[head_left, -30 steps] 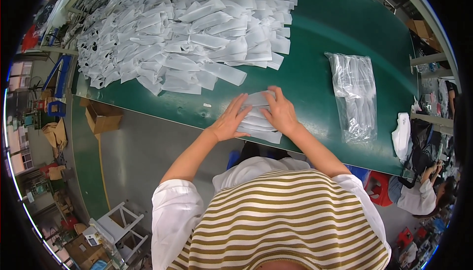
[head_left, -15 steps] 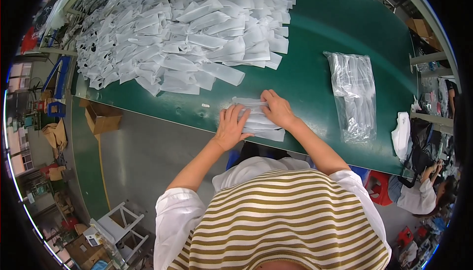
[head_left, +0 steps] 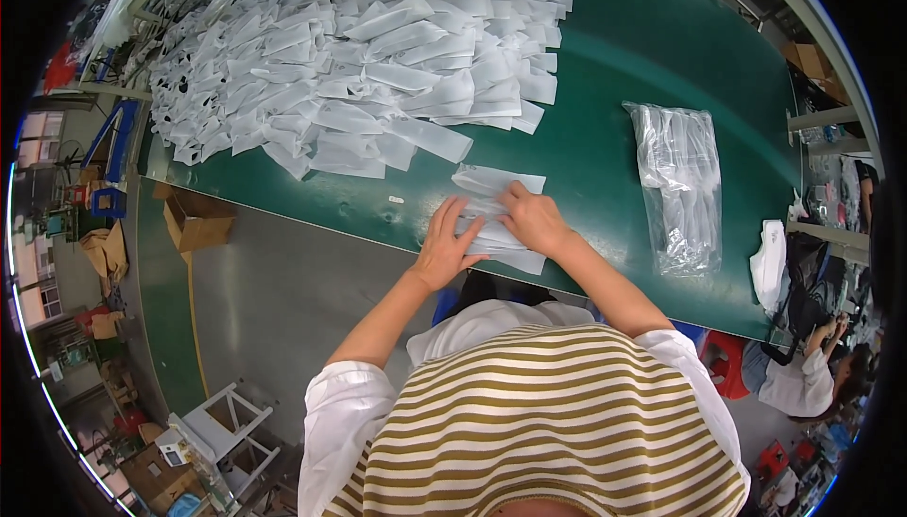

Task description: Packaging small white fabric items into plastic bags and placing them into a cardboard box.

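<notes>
On the green table [head_left: 590,153], close to its near edge, lies a small overlapping stack of flat, whitish translucent packets [head_left: 503,180]. My left hand [head_left: 442,251] rests on the left side of this stack, fingers stretched and thumb apart. Over its right side lies my right hand [head_left: 537,226], fingers bent a little and fingertips touching the packets. Neither hand appears to grip anything. A big heap of similar packets [head_left: 321,64] covers the far left of the table. To the right lies a clear plastic bag [head_left: 675,191] filled with rows of packets.
A small white piece [head_left: 396,201] lies left of my hands. White material [head_left: 768,262] sits at the table's right end, near another person [head_left: 803,380] and a red stool [head_left: 727,366]. An open cardboard box [head_left: 200,220] and a white frame [head_left: 227,432] stand on the left.
The topmost packet now extends farther from me and to the right, beyond my fingertips. My right hand has drawn slightly nearer; my left has barely moved.
</notes>
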Motion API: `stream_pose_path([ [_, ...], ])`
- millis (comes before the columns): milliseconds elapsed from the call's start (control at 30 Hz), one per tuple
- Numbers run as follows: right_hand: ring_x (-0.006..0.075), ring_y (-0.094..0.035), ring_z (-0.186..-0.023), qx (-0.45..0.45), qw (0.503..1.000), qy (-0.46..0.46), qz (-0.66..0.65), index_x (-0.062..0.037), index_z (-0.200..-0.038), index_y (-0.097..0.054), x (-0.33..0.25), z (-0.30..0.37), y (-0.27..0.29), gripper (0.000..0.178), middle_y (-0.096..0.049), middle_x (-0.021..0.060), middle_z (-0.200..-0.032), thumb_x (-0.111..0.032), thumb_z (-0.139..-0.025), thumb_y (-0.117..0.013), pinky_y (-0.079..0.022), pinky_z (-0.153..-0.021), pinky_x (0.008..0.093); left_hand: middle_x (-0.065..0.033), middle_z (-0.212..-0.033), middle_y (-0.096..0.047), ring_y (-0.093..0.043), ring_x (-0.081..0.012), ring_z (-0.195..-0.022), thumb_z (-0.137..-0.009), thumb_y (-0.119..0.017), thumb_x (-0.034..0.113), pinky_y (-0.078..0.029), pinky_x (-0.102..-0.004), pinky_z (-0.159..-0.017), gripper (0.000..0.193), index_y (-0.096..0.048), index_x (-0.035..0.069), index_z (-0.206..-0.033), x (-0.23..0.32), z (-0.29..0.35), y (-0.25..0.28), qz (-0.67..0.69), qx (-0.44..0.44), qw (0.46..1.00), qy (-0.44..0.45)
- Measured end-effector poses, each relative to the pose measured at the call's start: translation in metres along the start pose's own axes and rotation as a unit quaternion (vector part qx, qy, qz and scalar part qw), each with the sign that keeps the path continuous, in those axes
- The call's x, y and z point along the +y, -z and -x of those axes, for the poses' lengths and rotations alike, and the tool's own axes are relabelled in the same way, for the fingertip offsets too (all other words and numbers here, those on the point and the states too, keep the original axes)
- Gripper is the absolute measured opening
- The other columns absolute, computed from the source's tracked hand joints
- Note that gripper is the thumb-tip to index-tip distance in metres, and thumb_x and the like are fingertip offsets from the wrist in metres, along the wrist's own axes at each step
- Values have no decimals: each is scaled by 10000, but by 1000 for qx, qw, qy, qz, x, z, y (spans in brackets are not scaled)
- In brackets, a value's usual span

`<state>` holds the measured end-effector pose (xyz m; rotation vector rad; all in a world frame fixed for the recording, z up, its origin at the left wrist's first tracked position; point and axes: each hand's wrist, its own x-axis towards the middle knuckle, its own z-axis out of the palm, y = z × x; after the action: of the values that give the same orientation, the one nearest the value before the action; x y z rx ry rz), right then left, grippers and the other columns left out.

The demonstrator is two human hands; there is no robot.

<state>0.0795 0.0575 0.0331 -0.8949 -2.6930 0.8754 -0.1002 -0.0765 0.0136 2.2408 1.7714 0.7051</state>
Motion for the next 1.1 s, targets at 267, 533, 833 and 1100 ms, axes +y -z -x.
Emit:
stream_pose_path([
  [267,365,-633,-812,-30,998,-16,52,2,-920,-580,-3,-4,-1,194,-561,171,-956,-108,-779,-654,-527,-710,429,-209,-1307,-402,-387,-417,-1214,-690,-795,356,-356,-514,-1029,661,-570,91,-1253,7,12,-5,-10,-1,1000,26],
  [533,320,-642,-784,44,989,103,99,3,-833,-585,14,-9,-7,150,-583,143,-844,-98,-741,-648,-526,-699,420,-189,-1288,-415,-394,-413,-1191,-669,-811,337,-362,-516,-1024,638,-593,98,-1219,8,4,-2,32,32,999,29],
  [833,331,-635,-747,120,991,66,4,-29,-880,-601,9,-9,4,127,-587,152,-941,-80,-774,-650,-529,-683,416,-193,-1287,-414,-390,-416,-1202,-641,-842,296,-381,-499,-1023,635,-594,84,-1187,-9,-3,-6,72,3,997,-20],
  [1100,340,-612,-858,43,991,-93,-88,-23,-965,-558,46,-24,-1,237,-560,148,-994,-46,-758,-672,-515,-745,406,-184,-1282,-426,-379,-412,-1237,-563,-886,329,-382,-489,-1023,825,-520,62,-1253,-16,-14,-14,153,0,988,12],
])
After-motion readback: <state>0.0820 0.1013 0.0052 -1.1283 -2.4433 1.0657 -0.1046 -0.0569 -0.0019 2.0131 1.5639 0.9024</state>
